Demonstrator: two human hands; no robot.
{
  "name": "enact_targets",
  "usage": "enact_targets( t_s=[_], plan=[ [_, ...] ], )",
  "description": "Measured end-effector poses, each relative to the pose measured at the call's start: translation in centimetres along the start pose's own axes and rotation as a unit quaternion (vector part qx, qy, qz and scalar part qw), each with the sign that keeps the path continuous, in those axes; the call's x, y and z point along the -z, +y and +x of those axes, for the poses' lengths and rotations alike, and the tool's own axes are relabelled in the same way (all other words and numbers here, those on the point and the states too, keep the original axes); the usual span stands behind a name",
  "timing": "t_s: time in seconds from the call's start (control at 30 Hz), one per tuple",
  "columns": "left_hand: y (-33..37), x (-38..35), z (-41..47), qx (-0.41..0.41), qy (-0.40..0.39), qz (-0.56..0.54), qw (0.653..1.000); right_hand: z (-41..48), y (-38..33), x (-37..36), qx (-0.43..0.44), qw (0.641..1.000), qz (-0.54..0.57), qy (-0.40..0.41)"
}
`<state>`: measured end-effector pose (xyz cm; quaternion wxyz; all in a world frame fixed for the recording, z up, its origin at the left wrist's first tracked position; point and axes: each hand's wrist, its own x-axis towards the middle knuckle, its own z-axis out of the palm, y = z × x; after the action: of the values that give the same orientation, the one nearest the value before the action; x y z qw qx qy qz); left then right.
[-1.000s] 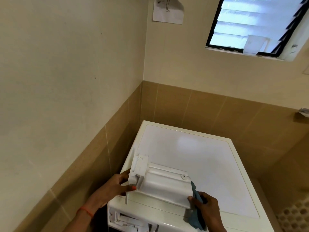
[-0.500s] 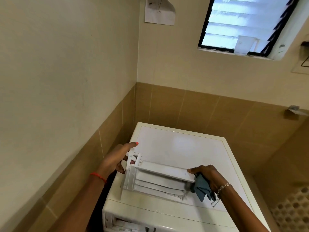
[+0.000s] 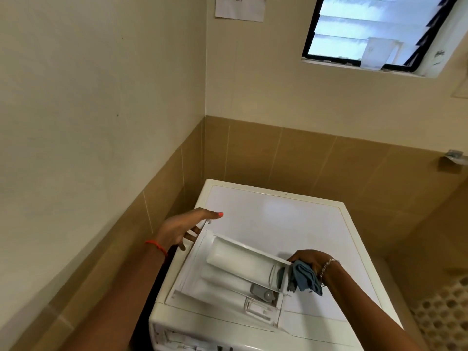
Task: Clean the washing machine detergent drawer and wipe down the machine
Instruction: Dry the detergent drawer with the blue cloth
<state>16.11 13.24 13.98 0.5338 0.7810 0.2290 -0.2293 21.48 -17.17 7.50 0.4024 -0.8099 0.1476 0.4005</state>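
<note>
Now drawer (image 3: 235,272) lies betw. L fingers (image 3: 190,235), R hand (image 3: 310,262) w/ cloth (image 3: 305,277).

White detergent drawer (image 3: 228,269) on a white washing machine (image 3: 291,224), blue-grey cloth (image 3: 305,277), tan wall tiles (image 3: 304,158).

Soft daylight from window (image 3: 374,34); faint glare on machine top (image 3: 278,211); wide-angle bending at edges.
</note>
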Motion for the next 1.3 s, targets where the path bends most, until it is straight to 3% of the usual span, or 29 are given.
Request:
enact_targets(
  t_s=[0.17,0.37,0.47,0.57,0.83,1.13,1.2,1.3],
  plan=[
    [0.0,-0.6,1.5,-0.031,-0.01,0.015,0.999,1.8,0.6,-0.8,0.02,0.998,-0.052,0.007],
    [-1.0,-1.7,3.4,-0.077,0.03,0.031,0.996,3.4,1.0,-0.2,-0.043,0.996,0.074,0.024],
    [-2.1,-1.9,4.5,-0.084,0.057,0.035,0.994,3.4,1.0,1.0,-0.026,0.991,0.122,0.056],
    [-3.4,-1.9,5.7,-0.079,0.083,0.025,0.993,3.0,1.3,2.2,0.018,0.974,0.211,0.081],
    [-3.9,-2.2,6.5,-0.063,0.105,-0.001,0.992,-1.0,1.0,2.4,0.107,0.89,0.442,-0.033],
    [-3.3,-1.7,5.9,-0.064,0.086,0.109,0.988,-3.9,-1.5,-0.2,0.167,0.887,0.422,-0.091],
    [-4.0,-1.6,5.6,-0.069,0.072,0.1,0.99,-3.3,-2.2,-1.5,0.208,0.907,0.361,-0.054],
    [-5.1,-2.1,5.3,-0.107,0.076,0.052,0.99,-2.5,-3.5,-4.8,0.281,0.944,0.166,0.05]
  ],
)
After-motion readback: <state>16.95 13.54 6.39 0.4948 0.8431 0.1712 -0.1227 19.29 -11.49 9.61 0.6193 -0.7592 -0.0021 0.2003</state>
